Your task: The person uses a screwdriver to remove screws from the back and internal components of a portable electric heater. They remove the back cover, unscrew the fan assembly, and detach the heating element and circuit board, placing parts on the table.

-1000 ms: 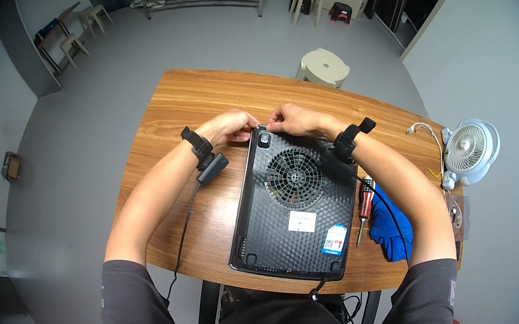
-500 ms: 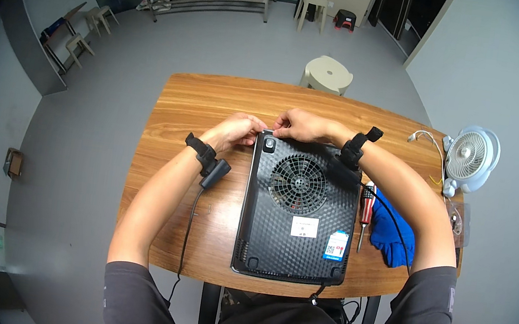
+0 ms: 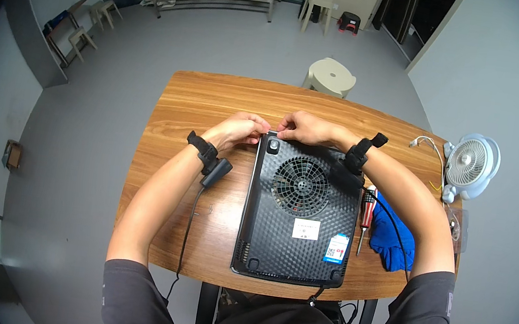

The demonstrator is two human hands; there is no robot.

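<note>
A black induction cooker lies underside up on the wooden table, with its round fan grille, rubber feet and two labels facing me. My left hand is at the cooker's far left corner, its fingers closed on the edge. Just right of it, my right hand pinches the far edge near the same corner. The fingertips almost meet there, and exactly what lies between them is hard to see. Right of the cooker lies a red-and-black-handled screwdriver, beside a blue cloth or glove.
A small white fan stands at the table's right edge, near a clear plastic box. Tiny screw-like bits lie left of the cooker. Cables run from both wrist straps. Beyond the wooden table stands a cream stool.
Both hands stay at the cooker's far left corner, with only slight finger movement. The whole view has shifted a little.
</note>
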